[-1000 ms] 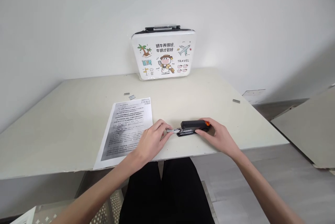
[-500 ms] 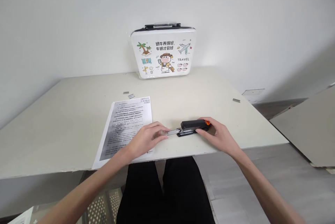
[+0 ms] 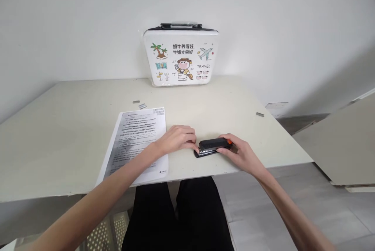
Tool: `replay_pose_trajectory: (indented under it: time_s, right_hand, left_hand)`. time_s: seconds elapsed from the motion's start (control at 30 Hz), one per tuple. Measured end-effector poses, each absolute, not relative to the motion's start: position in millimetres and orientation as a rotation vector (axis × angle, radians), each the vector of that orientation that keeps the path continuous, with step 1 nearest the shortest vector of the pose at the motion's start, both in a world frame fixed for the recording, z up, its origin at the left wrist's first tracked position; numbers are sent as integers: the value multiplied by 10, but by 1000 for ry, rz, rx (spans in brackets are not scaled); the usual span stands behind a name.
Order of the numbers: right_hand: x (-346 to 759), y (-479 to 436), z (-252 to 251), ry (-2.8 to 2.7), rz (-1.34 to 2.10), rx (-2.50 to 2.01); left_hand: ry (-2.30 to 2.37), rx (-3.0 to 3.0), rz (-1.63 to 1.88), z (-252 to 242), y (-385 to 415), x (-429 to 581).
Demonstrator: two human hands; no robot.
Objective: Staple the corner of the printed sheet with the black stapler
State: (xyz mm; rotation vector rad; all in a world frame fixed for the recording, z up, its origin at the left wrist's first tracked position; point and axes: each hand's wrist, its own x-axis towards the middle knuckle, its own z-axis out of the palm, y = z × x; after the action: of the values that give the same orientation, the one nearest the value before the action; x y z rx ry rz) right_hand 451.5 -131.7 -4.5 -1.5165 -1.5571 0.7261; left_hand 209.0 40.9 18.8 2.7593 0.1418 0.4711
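Observation:
A black stapler [image 3: 213, 144] with an orange rear part lies near the front edge of the table, its front end to the left. My right hand [image 3: 241, 153] is closed around its rear, thumb along the lower side. At the front end, my left hand [image 3: 179, 139] has its fingers curled and its thumb pressed against the stapler. The metal staple tray no longer sticks out there. Partly beneath my left forearm lies a printed sheet of paper [image 3: 134, 133].
Small staple strips lie on the table: one strip [image 3: 136, 101] and another strip [image 3: 142, 106] behind the paper, and a third strip [image 3: 259, 114] at the right. A white case with cartoon prints [image 3: 181, 57] leans against the wall. The table's front edge [image 3: 181, 178] is close to my legs.
The metal tray that stuck out of the stapler has slid inside it. My left hand has moved right, up to the stapler's front end. My right hand keeps its hold, and the view has shifted slightly.

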Motion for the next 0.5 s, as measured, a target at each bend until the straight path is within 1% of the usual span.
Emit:
replay_pose_trajectory:
  time_s: [0.2, 0.33, 0.4, 0.5]
  right_hand:
    - [4508, -1312, -60, -1575, 691, -1519]
    - [4472, -1311, -85, -1555, 669, -1559]
    - [4456, -1312, -87, -1548, 665, -1570]
    - [4444, -1318, -84, -1545, 661, -1577]
  left_hand:
    - [184, 2870, 475, 158, 374, 2105]
    - [248, 2874, 485, 260, 423, 1921]
    - [482, 2850, 572, 338, 561, 1720]
    - [1135, 2750, 736, 411, 866, 1310]
